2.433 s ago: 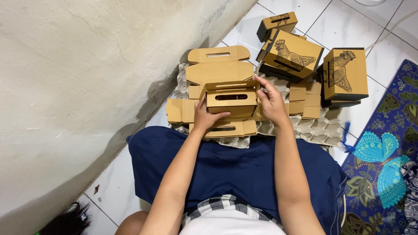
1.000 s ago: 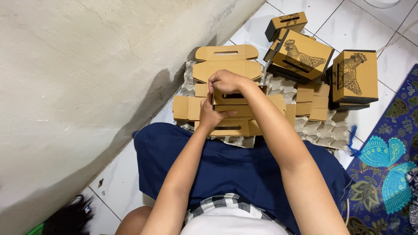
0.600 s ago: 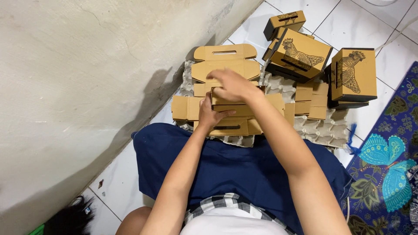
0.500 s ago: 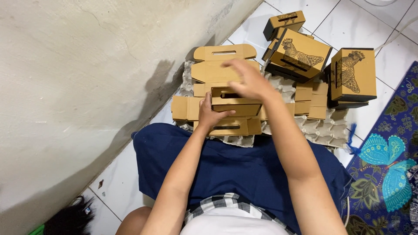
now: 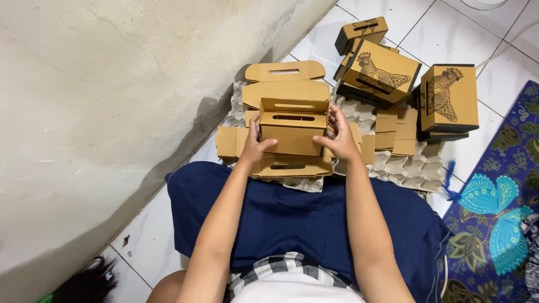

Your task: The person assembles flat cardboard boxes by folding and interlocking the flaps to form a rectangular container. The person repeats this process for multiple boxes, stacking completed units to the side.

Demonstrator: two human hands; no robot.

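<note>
A half-folded cardboard box (image 5: 292,132) is held upright over the lap, at about 12 o'clock from the body, with its outer flaps still spread flat over the egg trays (image 5: 404,168) on the tiled floor (image 5: 460,33). Its front panel and slotted handle wall are already raised, so the forming is judged to be roughly midway: the side flaps and the large lid panel at 12 o'clock remain unfolded and nothing has been locked shut. At about 1 to 2 o'clock several finished boxes (image 5: 449,98) printed with a bird are seen stacked or standing, and a small stack of flat blanks (image 5: 396,132) is left beside them, so more pieces appear to be waiting. The left hand (image 5: 255,147) is pressed against the box's left end, its fingers curled closed over the front edge. The right hand (image 5: 339,137) is clasped on the right end, fingers wrapped round the side wall. Compared with the frame of half a second ago, the right hand has been drawn off the top of the box and brought to its right side, while the left hand has been kept in place.
</note>
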